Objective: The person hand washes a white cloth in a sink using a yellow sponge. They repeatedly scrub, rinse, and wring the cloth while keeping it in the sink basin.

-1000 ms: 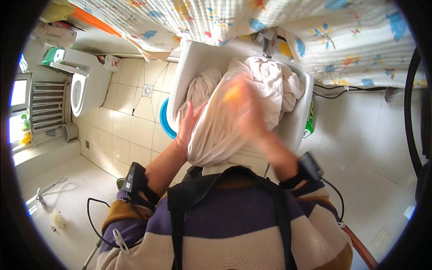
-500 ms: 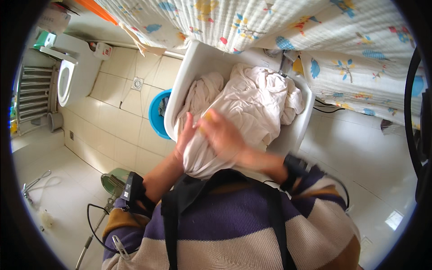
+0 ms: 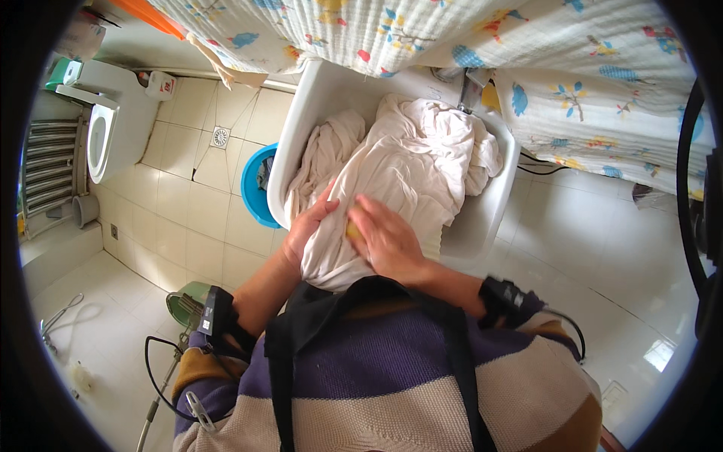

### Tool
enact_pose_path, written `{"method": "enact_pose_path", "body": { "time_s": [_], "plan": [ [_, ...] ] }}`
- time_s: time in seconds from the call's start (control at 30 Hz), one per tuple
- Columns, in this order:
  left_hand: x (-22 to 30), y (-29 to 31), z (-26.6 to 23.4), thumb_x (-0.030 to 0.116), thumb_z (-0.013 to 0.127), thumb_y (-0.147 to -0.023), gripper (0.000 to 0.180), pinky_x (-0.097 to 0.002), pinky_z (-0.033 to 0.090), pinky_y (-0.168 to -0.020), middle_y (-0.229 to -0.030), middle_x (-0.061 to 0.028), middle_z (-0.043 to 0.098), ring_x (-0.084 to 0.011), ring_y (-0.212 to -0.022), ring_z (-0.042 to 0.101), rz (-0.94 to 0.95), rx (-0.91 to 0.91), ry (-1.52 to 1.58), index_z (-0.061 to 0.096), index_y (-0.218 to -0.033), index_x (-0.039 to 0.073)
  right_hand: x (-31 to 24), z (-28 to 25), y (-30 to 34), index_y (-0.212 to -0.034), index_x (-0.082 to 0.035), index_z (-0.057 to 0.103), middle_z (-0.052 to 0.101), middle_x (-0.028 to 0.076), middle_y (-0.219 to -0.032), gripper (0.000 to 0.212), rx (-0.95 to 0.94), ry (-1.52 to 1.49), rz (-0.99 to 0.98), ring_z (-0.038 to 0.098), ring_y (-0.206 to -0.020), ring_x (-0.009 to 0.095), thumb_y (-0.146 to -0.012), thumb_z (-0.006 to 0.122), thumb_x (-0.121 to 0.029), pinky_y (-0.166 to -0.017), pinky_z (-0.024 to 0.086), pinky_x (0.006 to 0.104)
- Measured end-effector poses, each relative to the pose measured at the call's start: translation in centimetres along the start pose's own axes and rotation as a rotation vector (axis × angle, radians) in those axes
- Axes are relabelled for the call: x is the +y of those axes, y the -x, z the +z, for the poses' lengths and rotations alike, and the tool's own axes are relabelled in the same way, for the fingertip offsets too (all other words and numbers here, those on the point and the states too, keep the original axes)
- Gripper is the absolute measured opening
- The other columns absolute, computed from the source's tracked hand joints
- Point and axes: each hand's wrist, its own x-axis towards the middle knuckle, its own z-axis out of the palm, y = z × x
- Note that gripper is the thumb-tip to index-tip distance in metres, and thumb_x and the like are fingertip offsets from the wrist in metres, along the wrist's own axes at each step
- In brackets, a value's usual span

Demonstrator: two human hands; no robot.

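A large off-white cloth (image 3: 407, 166) lies bunched in a white sink (image 3: 296, 124), with one end drawn over the near edge toward my body. My left hand (image 3: 307, 226) grips the left side of this near end, thumb on top. Close beside it, my right hand (image 3: 390, 242) presses a small yellow piece, apparently a bar of soap (image 3: 353, 230), against the cloth. Fingers cover most of the soap. Whatever part of the cloth lies under my left palm is hidden.
A faucet (image 3: 468, 94) stands at the sink's far right. Left of the sink is a blue basin (image 3: 256, 192) with dark fabric inside. A patterned curtain (image 3: 422, 34) hangs along the far side. A toilet (image 3: 102, 139) and a green basin (image 3: 188, 300) are farther left.
My right hand has moved down and slightly right along the cloth with the soap, toward my body. My left hand keeps hold of the cloth. The whole view has shifted slightly.
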Motion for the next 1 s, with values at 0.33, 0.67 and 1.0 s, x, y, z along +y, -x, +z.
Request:
{"method": "enact_pose_path", "body": {
  "time_s": [0.33,0.67,1.0],
  "plan": [
    [2.9,-0.3,0.3,-0.009,0.051,-0.082,0.086,-0.0308,0.045,-0.102,-0.158,-0.0126,0.043,-0.0157,-0.126,0.051,0.177,0.132,-0.967,0.031,-0.163,0.013,17.3,-1.0,-1.4,-0.137,-0.015,0.051,0.046,0.013,-0.145,0.049,0.076,0.195,0.094,0.054,-0.125,0.042,-0.093,0.07,-0.022,-0.105,0.047,0.048],
    [-4.6,1.8,8.8,0.043,0.07,-0.089,0.037,-0.0409,0.05,-0.089,-0.095,-0.0136,0.064,-0.031,-0.097,0.065,0.447,-0.208,-2.609,0.07,-0.098,0.007,14.0,-7.3,9.1,-0.138,-0.009,0.049,0.061,0.015,-0.129,0.052,0.733,-1.338,0.711,0.065,-0.101,0.027,-0.088,0.062,-0.007,-0.084,0.058,0.045],
    [1.4,2.7,10.3,0.021,0.054,-0.101,0.042,-0.0463,0.051,-0.106,-0.128,-0.0168,0.065,-0.0298,-0.116,0.064,0.059,-0.224,-0.496,0.053,-0.135,-0.003,8.1,-3.1,15.3,-0.138,-0.009,0.049,0.062,0.02,-0.124,0.05,0.507,-1.864,0.615,0.064,-0.099,0.03,-0.088,0.054,-0.008,-0.086,0.056,0.0488]
  ]
}}
